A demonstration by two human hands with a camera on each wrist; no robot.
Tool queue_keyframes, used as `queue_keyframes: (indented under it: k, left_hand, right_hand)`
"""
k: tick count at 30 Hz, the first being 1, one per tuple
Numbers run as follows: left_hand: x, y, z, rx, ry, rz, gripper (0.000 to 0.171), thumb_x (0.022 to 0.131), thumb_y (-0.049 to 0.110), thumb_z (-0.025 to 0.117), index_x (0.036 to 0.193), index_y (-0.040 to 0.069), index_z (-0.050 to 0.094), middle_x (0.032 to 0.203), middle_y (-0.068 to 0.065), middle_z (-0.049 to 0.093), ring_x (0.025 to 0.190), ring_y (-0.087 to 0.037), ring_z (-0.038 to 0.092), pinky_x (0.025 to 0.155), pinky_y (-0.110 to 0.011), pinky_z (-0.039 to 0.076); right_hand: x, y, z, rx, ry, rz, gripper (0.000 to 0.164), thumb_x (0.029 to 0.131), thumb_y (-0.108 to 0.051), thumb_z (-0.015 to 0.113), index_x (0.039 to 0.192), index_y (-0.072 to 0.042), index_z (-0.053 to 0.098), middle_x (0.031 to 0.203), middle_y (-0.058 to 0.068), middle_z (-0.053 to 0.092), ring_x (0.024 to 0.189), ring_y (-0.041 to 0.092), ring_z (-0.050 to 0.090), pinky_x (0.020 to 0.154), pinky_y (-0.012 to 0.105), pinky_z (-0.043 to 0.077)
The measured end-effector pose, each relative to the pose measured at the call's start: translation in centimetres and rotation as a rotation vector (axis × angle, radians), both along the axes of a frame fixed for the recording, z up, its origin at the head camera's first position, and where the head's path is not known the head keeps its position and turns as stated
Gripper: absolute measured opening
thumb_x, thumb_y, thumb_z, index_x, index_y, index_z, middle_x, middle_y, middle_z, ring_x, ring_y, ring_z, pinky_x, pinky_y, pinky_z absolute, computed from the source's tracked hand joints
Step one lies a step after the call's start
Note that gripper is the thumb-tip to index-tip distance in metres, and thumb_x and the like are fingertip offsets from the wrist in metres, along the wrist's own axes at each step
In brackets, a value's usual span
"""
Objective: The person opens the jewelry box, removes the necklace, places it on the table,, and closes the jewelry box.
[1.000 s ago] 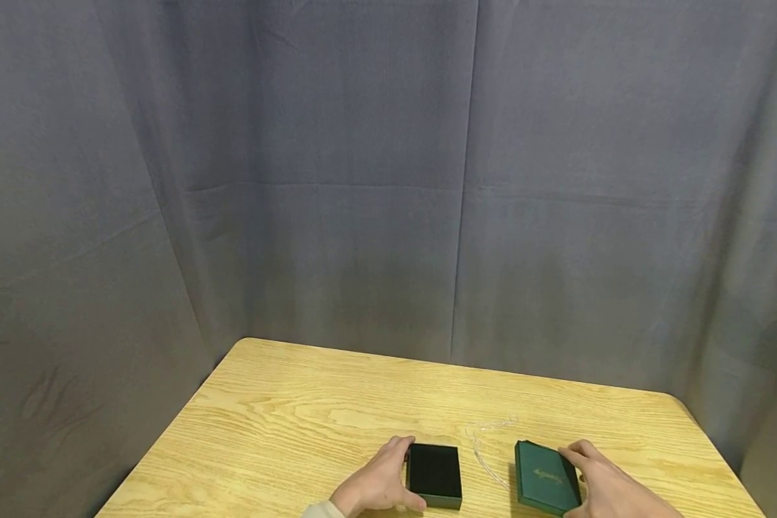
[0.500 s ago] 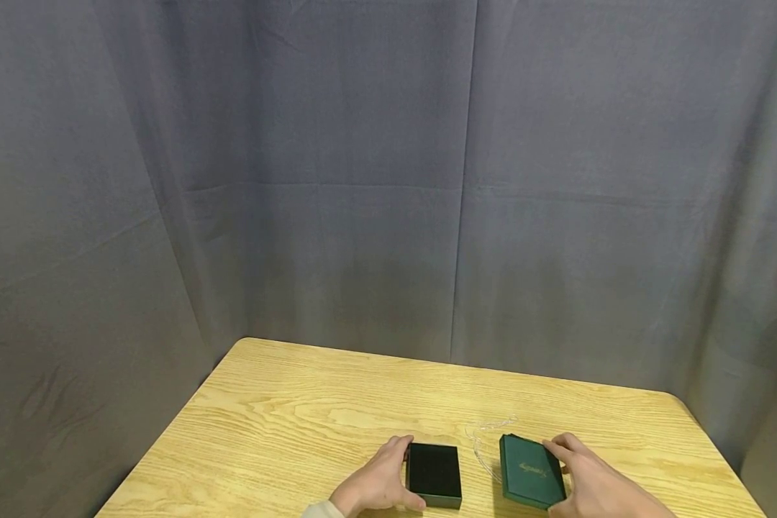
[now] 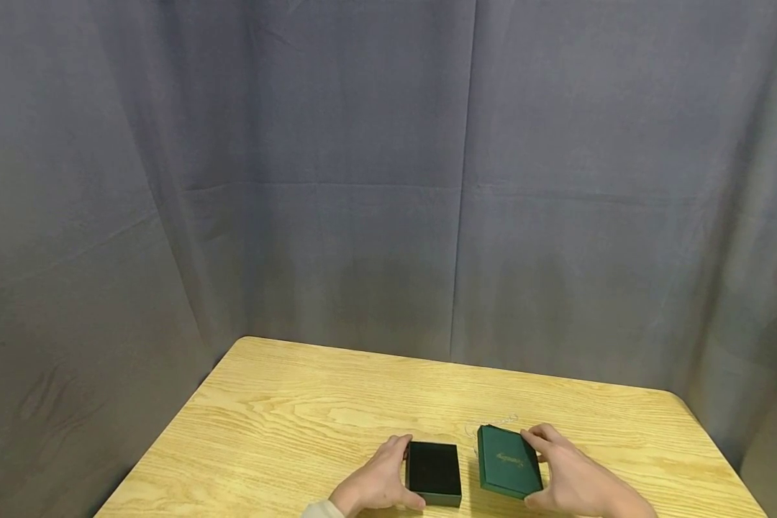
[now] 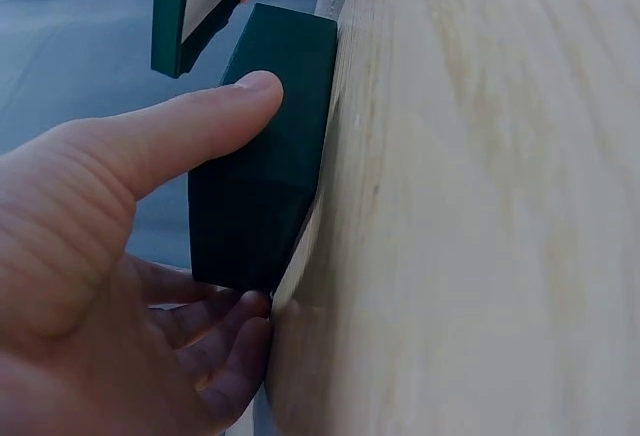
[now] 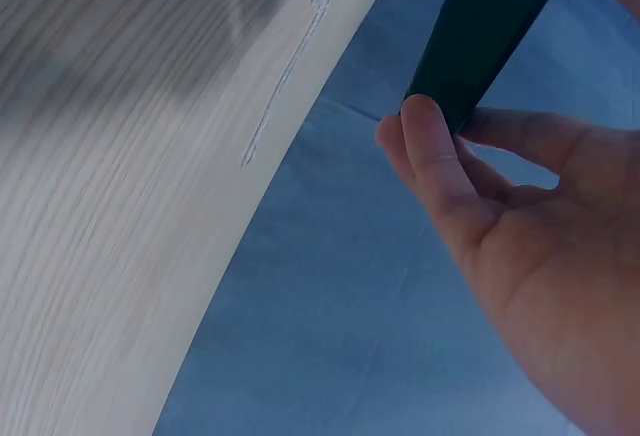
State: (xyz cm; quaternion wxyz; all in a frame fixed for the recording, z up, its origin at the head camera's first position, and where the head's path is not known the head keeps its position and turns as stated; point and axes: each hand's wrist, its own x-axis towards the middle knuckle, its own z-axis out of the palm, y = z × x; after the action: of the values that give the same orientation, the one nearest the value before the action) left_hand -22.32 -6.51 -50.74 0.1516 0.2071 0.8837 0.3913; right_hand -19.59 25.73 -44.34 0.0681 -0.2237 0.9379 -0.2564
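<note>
A green box base (image 3: 434, 469) with a black inside lies on the table, its top side uncovered. My left hand (image 3: 380, 480) grips it from the left, thumb on the near side and fingers at the far corner. To the right, my right hand (image 3: 566, 471) holds the matching green box lid (image 3: 509, 460) by its right side, tilted and raised above the table, gold lettering facing up. Its pale inside shows in the left wrist view. A thin silvery chain necklace (image 5: 285, 76) lies on the table, partly hidden behind the lid in the head view.
The wood-grain table (image 3: 337, 403) has rounded far corners. Grey curtains (image 3: 362, 216) hang behind it and along both sides.
My right hand has carried the lid leftward and slightly away from me, nearer the box base and over part of the chain necklace. The left hand and base have stayed in place.
</note>
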Motion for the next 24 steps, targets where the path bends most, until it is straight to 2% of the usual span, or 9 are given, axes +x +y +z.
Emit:
queue_keyframes:
  k: [4,11,16,24]
  left_hand:
    - [0.0,0.0,0.0,0.005,0.005,-0.005,0.102,0.067,0.033,0.086,0.144,-0.002,0.029,0.134,-0.012,0.04,0.12,-0.031,0.041,0.094,-0.052,0.04]
    - [0.1,0.0,0.0,0.002,0.01,-0.003,0.102,0.067,0.033,0.086,0.144,-0.002,0.029,0.135,-0.012,0.04,0.121,-0.031,0.04,0.094,-0.052,0.04]
    - [0.1,0.0,0.0,-0.008,0.01,0.003,0.102,0.066,0.034,0.086,0.144,-0.002,0.03,0.136,-0.012,0.04,0.123,-0.031,0.04,0.095,-0.052,0.04]
    - [0.0,-0.1,0.0,0.001,0.003,-0.004,0.102,0.066,0.031,0.087,0.143,-0.002,0.03,0.134,-0.012,0.041,0.122,-0.032,0.04,0.095,-0.052,0.039]
  right_hand:
    - [-0.3,-0.8,0.1,-0.021,-0.032,0.022,0.095,0.067,-0.037,0.083,0.136,0.011,0.039,0.123,0.011,0.042,0.103,0.027,0.055,0.073,0.033,0.05]
    - [-0.5,-1.7,0.0,0.011,0.022,0.059,0.096,0.066,-0.043,0.083,0.134,0.011,0.042,0.123,0.009,0.043,0.101,0.023,0.054,0.073,0.03,0.05]
    - [-0.7,-2.3,-0.1,-0.032,0.0,0.077,0.096,0.067,-0.038,0.084,0.135,0.013,0.039,0.125,0.014,0.041,0.103,0.03,0.058,0.078,0.037,0.052]
    - [-0.7,-3.1,-0.1,-0.034,-0.008,0.083,0.095,0.067,-0.039,0.083,0.135,0.012,0.04,0.124,0.011,0.041,0.104,0.029,0.057,0.078,0.034,0.051]
